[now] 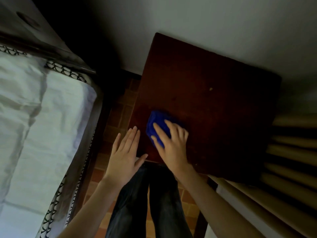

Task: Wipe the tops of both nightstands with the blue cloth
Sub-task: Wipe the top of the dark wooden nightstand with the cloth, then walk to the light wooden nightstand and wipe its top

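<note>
With spread, flat fingers the right hand (171, 143) pressed the blue cloth (155, 123) at the nightstand's (214, 93) near-left corner, most of its top lying far-right; the left hand (124, 152) was straight-fingered and empty.

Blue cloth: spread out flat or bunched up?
Bunched. The cloth is a thick, rounded wad under the right hand on the nightstand, covering only a small patch of its top.
</note>
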